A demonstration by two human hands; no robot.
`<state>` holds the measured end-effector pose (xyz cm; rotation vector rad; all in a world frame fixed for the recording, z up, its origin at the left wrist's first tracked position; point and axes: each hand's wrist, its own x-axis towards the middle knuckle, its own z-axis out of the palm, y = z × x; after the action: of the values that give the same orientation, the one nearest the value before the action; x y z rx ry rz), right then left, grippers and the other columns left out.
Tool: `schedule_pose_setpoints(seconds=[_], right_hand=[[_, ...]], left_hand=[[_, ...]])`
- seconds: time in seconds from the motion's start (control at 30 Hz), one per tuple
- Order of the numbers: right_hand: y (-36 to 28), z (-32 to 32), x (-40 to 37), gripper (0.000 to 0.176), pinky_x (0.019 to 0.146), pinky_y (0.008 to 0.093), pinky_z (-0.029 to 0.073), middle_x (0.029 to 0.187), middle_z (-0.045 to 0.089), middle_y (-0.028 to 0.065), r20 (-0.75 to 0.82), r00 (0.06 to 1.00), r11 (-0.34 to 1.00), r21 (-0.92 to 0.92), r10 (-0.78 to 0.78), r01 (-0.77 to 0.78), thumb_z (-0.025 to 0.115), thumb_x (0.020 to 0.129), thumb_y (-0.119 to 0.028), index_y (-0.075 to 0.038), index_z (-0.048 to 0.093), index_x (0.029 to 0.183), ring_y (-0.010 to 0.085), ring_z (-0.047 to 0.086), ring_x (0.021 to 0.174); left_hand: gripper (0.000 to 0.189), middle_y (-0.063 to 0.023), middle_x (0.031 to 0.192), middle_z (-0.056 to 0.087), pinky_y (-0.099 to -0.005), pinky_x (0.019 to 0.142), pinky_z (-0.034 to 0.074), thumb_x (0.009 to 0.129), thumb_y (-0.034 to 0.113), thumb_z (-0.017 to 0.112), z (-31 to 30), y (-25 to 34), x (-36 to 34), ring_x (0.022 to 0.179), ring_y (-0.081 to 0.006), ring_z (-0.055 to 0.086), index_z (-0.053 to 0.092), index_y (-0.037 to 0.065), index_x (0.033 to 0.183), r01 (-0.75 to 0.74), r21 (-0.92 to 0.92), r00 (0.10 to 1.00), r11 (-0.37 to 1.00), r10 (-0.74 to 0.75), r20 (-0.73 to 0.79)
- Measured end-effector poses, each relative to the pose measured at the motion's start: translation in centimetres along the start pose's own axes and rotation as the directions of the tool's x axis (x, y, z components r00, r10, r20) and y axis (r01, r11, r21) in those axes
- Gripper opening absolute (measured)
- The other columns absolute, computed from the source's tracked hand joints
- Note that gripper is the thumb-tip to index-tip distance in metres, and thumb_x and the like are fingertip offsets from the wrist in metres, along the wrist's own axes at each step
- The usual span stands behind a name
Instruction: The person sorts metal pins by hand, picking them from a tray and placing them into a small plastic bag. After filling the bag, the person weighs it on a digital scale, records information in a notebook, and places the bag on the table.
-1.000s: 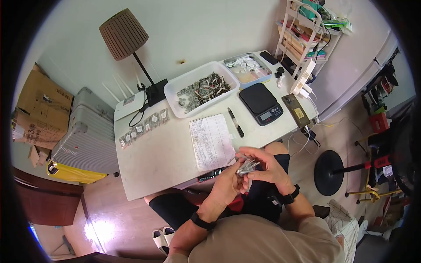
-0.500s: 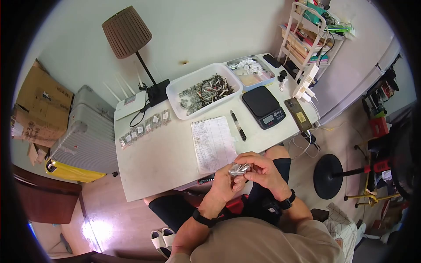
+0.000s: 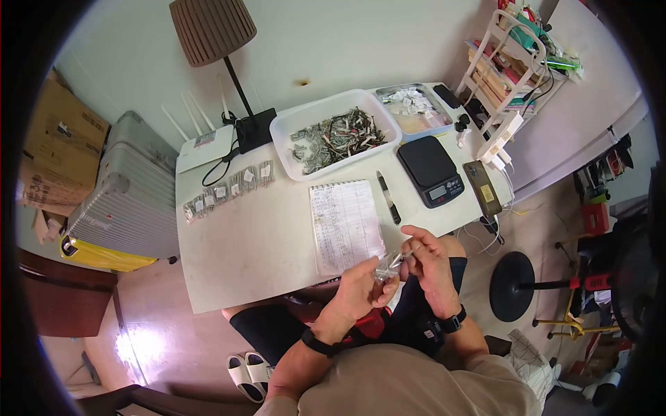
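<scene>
My left hand (image 3: 359, 290) is closed on a small clear plastic bag (image 3: 388, 267) with shiny, silvery pieces in it, just past the table's front edge. My right hand (image 3: 431, 269) pinches at the bag's right side with thumb and fingers; whether it grips the plastic or a piece from inside is too small to tell. Close beyond the hands lies a spiral notebook (image 3: 343, 225) with handwritten lines. A black pen (image 3: 388, 197) rests to its right.
A white tub (image 3: 291, 170) of small metal pieces stands at the back, beside a tray (image 3: 433, 130) of small white packets. A black digital scale (image 3: 429, 172) and a phone (image 3: 481, 188) lie on the right. Several filled bags (image 3: 234, 188) line the left, near a lamp (image 3: 215, 31).
My right hand has drawn slightly up and away from the left, and more of the clear bag shows between them. The whole view has shifted a little.
</scene>
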<state>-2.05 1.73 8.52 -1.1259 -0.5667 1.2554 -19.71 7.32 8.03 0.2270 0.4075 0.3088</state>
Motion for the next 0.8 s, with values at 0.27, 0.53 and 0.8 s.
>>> schedule_pose_setpoints(seconds=[0.27, 0.53, 0.8], right_hand=[[-2.7, 0.6, -0.4, 0.036, 0.054, 0.0196, 0.028, 0.063, 0.046, -0.0048, 0.195, 0.979, 0.982, -0.189, 0.062, -0.024, 0.057, 0.099, -0.018, 0.000, 0.055, 0.131, 0.0038, 0.041, 0.057], [-2.6, 0.6, -0.1, 0.047, 0.070, 0.0246, 0.050, 0.078, 0.064, 0.0014, 0.474, 0.879, 0.958, -0.271, 0.051, 0.090, 0.058, 0.097, -0.001, 0.000, 0.046, 0.142, 0.0097, 0.062, 0.072], [-2.4, 1.9, -0.4, 0.019, 0.065, 0.0254, 0.053, 0.076, 0.068, 0.0054, 0.444, 0.896, 0.904, -0.385, 0.007, 0.184, 0.057, 0.099, -0.005, 0.002, 0.060, 0.117, 0.0117, 0.068, 0.073]], left_hand=[[0.037, -0.0063, 0.075, 0.051, -0.0272, 0.054, 0.034, 0.097, 0.039, 0.038, -0.3, 1.0, -0.4, 0.060, -0.0171, 0.045, 0.054, 0.007, 0.088, 0.019, 0.320, 0.998, 0.947, 0.002, -0.065], [0.036, -0.0053, 0.077, 0.054, -0.0281, 0.057, 0.036, 0.096, 0.036, 0.038, -1.1, 0.3, -0.4, 0.065, -0.0169, 0.050, 0.056, 0.006, 0.093, -0.043, 0.205, 0.999, 0.978, 0.035, 0.041], [0.030, -0.0042, 0.079, 0.056, -0.0258, 0.058, 0.038, 0.092, 0.030, 0.042, 0.2, 0.5, -1.4, 0.064, -0.0127, 0.050, 0.058, 0.005, 0.096, -0.129, 0.324, 0.992, 0.937, 0.122, 0.041]])
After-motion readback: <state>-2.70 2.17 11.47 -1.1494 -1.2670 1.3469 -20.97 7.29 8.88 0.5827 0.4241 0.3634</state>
